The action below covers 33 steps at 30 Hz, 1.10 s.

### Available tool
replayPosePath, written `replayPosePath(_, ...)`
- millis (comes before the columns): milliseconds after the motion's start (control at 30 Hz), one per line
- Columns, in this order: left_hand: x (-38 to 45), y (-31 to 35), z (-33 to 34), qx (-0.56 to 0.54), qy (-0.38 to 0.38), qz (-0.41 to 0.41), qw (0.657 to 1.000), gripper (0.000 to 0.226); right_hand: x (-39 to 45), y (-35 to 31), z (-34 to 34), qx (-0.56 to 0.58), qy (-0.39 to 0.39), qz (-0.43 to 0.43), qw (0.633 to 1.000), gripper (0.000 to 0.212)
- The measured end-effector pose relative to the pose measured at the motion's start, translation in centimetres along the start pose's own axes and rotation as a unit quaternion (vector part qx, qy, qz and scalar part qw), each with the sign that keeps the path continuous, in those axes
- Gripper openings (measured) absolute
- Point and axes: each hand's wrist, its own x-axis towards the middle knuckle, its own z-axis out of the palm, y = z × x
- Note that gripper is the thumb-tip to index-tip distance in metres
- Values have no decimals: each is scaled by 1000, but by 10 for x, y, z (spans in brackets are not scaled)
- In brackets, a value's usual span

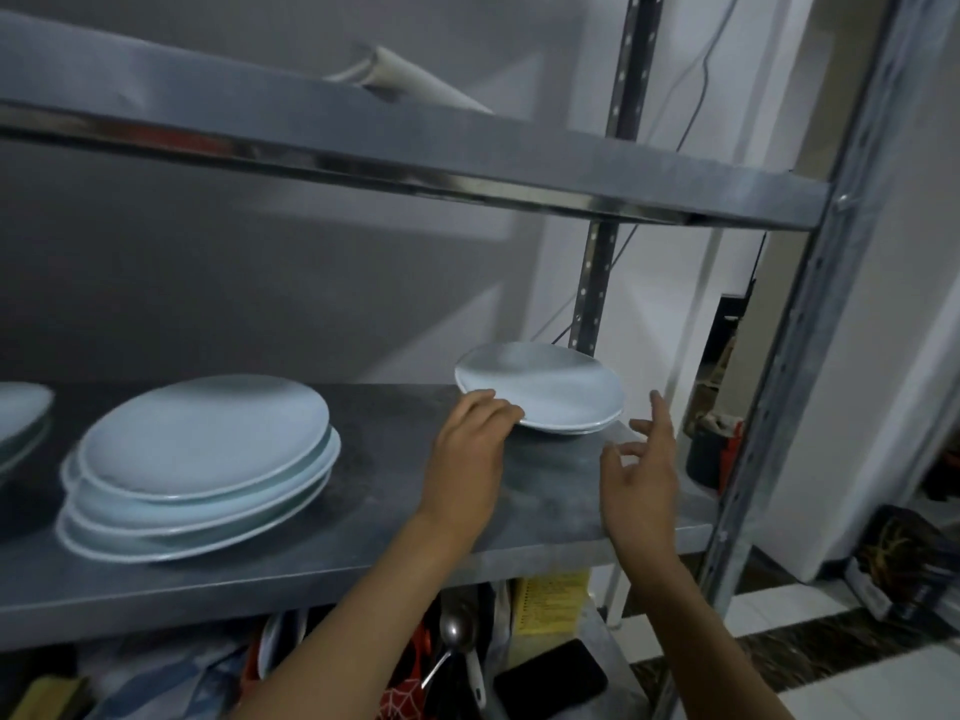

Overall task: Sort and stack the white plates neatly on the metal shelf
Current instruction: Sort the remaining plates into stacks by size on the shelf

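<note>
A small stack of white plates (pixel 545 389) sits at the right end of the metal shelf (pixel 374 491). My left hand (pixel 470 444) grips the near left rim of this stack, fingers curled over the edge. My right hand (pixel 641 470) hovers just right of the stack with fingers spread, touching nothing. A taller, uneven stack of larger white plates (pixel 200 465) stands in the middle of the shelf. Another plate stack (pixel 21 418) is cut off at the left edge.
An upper shelf (pixel 415 148) hangs above with a rolled sheet (pixel 410 77) on it. Steel uprights (pixel 810 330) frame the right side. Below the shelf lie a spoon (pixel 452 636), a black phone (pixel 550 683) and assorted clutter. Tiled floor shows at the right.
</note>
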Motion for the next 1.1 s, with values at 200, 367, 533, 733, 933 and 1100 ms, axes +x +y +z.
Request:
replayPosePath(200,5,2,-53,37,7,28,999,35,-5,-46,-8,24,-45,-117,992,28)
replayPosePath(367,8,-8,-113,49,21,26,998,32,-18,-78,11,73,-87,-136,984,23)
replayPosePath(533,-5,-25,-181,82,30,-38,995,43,-48,-108,49,131,-108,-160,972,25)
replayPosePath(733,-30,-58,-252,162,33,-124,979,43,-75,-127,97,140,-196,-169,956,27)
replayPosePath(933,-41,-71,-280,203,31,-165,965,38,-102,-138,120,83,-254,-239,934,17)
replayPosePath(1100,-39,-67,-272,187,17,-159,969,37,-110,-133,123,77,-277,-228,930,18)
